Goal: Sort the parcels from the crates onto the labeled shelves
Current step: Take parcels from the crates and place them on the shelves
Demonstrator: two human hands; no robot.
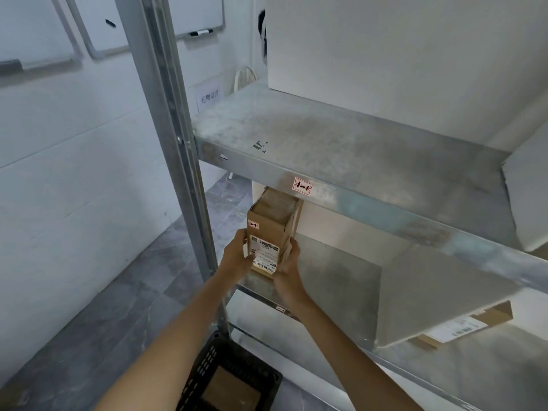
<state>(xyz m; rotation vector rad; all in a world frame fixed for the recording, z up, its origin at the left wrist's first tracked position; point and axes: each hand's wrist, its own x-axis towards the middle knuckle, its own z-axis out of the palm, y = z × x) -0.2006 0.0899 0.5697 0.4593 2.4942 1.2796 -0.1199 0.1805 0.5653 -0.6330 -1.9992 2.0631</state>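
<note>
1. head view: both hands, left hand (237, 254) and right hand (289, 262), clasped the small cardboard parcel (271, 232) by its sides.
2. it stood upright at the second shelf (335, 271) front edge.
3. it looked light, stiff; side grips suited.

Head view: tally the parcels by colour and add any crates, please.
Brown cardboard parcels: 3, one held by the left hand and right hand
Pale grey or white parcels: 3
Black crate: 1
Total: 7
</note>
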